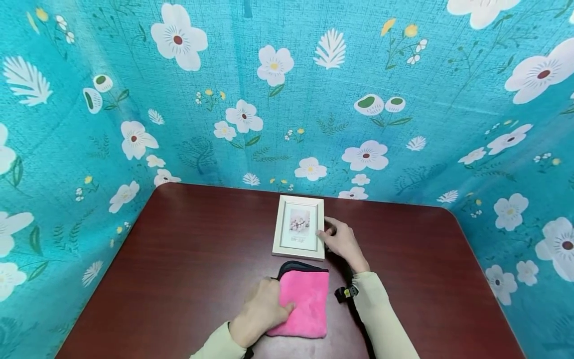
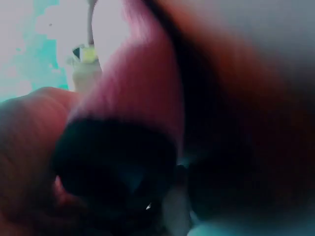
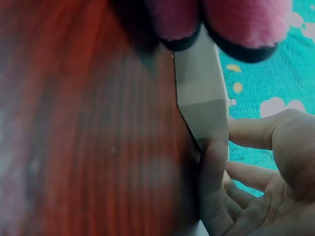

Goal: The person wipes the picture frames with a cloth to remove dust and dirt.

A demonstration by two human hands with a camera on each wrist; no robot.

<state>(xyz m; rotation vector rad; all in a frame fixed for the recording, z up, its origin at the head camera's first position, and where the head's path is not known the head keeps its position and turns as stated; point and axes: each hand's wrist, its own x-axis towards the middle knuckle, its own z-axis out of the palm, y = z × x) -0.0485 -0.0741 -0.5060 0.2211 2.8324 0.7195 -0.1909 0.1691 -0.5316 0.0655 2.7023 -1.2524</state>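
Observation:
A cream-rimmed picture frame (image 1: 276, 239) with a floral print behind its pane lies on the table, near the back. My right hand (image 1: 345, 242) grips its right edge, thumb over the front. In the right wrist view, fingers (image 3: 214, 172) reach around the frame's side (image 3: 202, 83). Just in front of the frame is a folded pink plush cloth (image 1: 307, 299) with black edging. My left hand (image 1: 262, 309) pinches the cloth's left side, its thumb on top. The left wrist view is blurred, with the cloth (image 2: 133, 83) close to the lens.
The dark red-brown table (image 1: 202, 239) has rounded back corners. A teal curtain (image 1: 305, 134) with white flowers hangs behind it and on both sides. A black strap with a small camera (image 1: 347, 293) sits at my right wrist.

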